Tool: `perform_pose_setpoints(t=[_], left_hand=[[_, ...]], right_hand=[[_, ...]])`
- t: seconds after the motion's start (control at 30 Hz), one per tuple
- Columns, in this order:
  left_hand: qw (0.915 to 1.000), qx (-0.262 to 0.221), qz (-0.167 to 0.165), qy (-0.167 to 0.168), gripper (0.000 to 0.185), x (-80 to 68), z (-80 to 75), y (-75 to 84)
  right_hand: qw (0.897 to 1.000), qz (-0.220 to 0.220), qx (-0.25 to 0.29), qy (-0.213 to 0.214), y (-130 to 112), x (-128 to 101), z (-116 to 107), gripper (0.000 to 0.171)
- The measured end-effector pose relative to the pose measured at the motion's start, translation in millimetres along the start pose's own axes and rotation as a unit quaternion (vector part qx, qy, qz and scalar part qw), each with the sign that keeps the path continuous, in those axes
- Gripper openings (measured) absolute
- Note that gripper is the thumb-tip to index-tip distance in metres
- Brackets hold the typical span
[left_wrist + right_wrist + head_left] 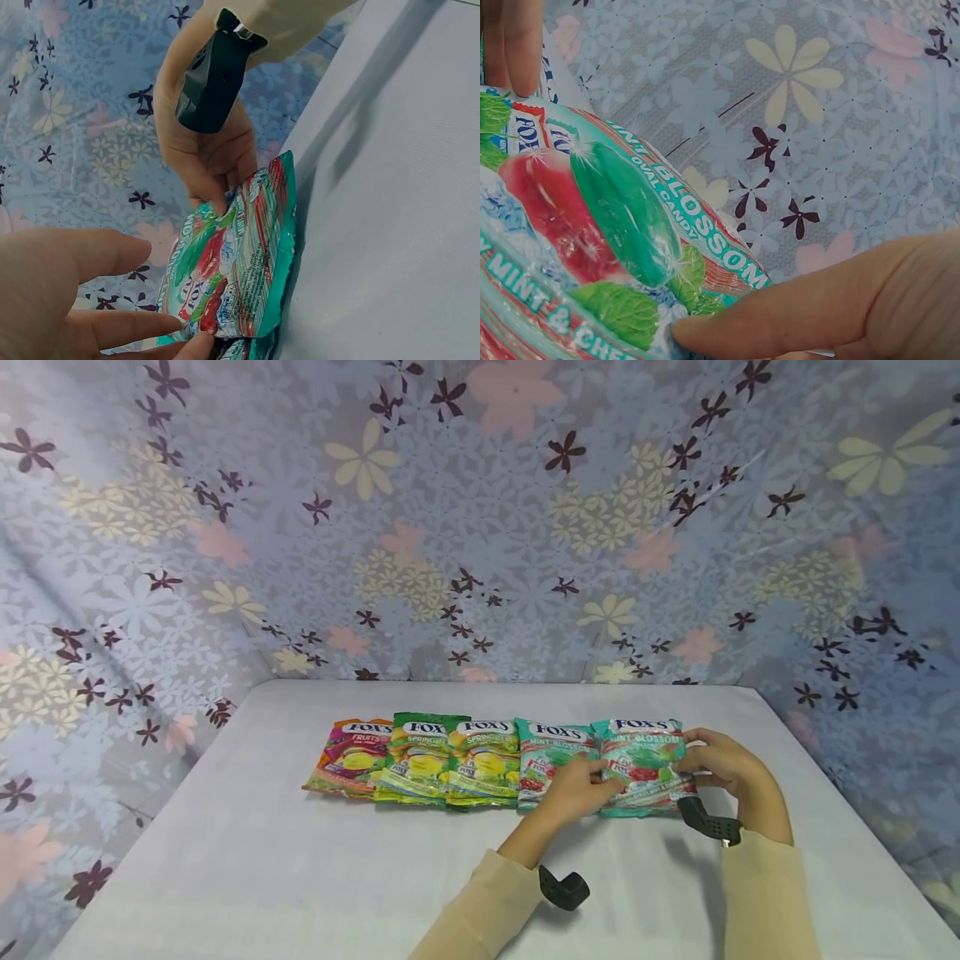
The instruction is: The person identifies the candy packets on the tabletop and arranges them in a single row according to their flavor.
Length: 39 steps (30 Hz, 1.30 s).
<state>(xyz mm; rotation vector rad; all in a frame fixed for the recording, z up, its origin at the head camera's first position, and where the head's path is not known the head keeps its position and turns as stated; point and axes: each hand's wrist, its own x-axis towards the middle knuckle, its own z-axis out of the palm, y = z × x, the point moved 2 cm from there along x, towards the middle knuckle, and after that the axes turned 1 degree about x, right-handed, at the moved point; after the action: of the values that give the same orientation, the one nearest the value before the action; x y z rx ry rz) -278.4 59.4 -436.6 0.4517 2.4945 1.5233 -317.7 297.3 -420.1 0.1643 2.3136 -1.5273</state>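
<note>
The rightmost teal Fox's Mint Blossom candy bag (637, 772) sits on the white table between my two hands. My right hand (738, 772) grips its right edge; in the right wrist view the thumb (780, 319) presses on the front. Lying across the neighbouring teal Mint Blossom candy bag (558, 739), my left hand (573, 792) reaches the left edge of the rightmost one. In the left wrist view, its fingers (127, 328) are extended, with fingertips touching the teal bag (225, 285).
Leftward in the same overlapping row lie two green-yellow Fox's Springtea-like candy bags (420, 764) and a purple-orange Fox's Fruits candy bag (352, 760). The white table (300, 877) meets a flowered cloth wall (510, 527) at the back and sides.
</note>
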Motion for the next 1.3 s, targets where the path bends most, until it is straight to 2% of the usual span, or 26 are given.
perform_pose_setpoints(t=[0.17, 0.37, 0.57, 0.8, 0.97, 1.17, 1.3], left_hand=[[0.9999, 0.003, -0.015, 0.0, 0.048, -1.2, -2.3, 0.1], [0.9998, -0.013, -0.002, -0.016, 0.047, -1.4, -2.5, -0.3], [0.9995, -0.022, 0.014, -0.016, 0.039, -4.3, -5.8, 0.2], [0.9996, 0.015, 0.023, -0.007, 0.035, -2.4, -12.6, 1.5], [0.9995, 0.014, 0.027, -0.009, 0.034, 1.4, -18.5, 2.1], [0.9967, 0.068, 0.043, -0.013, 0.037, -0.3, -40.2, -2.1], [0.9894, 0.134, 0.051, 0.026, 0.042, -4.9, -66.6, -1.6]], right_hand=[[1.0, 0.004, -0.005, 0.004, -3, 2, 4, 0.056], [1.0, 0.017, -0.013, 0.018, -3, 4, 7, 0.061], [0.999, 0.028, -0.024, 0.027, -2, 8, 8, 0.064], [0.998, 0.028, -0.049, 0.03, -3, 6, 5, 0.066], [0.997, 0.032, -0.065, 0.027, -2, 6, -3, 0.072], [0.997, 0.037, -0.073, 0.018, -2, -2, -1, 0.066], [0.992, 0.021, -0.122, 0.034, -13, -10, 3, 0.068]])
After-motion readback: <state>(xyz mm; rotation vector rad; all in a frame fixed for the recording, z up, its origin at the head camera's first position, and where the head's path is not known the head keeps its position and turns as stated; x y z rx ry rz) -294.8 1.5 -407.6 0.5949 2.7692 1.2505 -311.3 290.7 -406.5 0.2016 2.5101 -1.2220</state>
